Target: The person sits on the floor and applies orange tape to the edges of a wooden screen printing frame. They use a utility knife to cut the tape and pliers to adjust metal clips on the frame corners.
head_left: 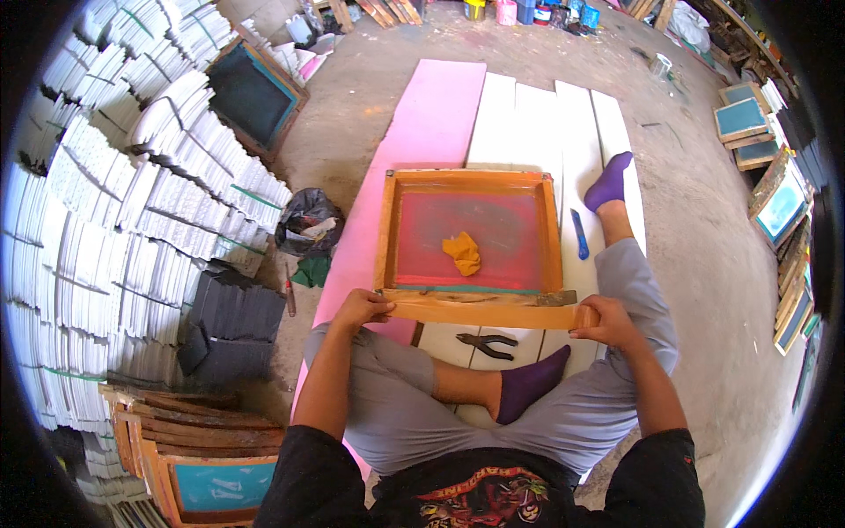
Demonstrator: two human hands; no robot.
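Note:
I sit on the floor with a wooden screen-printing frame [470, 182] lying flat in front of me, its mesh stained red. A crumpled yellow rag [464, 253] lies on the mesh. Across the frame's near edge rests a long wooden squeegee [484, 309]. My left hand [361, 309] grips its left end and my right hand [604, 322] grips its right end. Black pliers [487, 344] lie on the white boards [581, 123] between the squeegee and my purple-socked foot [528, 385]. A blue cutter [580, 234] lies just right of the frame.
A pink board [431, 114] lies under the frame's left side. Stacks of white sheets [132, 185] fill the left, with a black bag [308, 220], dark slabs [229, 326] and a red-handled tool [289, 295] beside them. More frames [202, 458] stand lower left and far right [779, 207]. Paint pots [528, 11] stand at the back.

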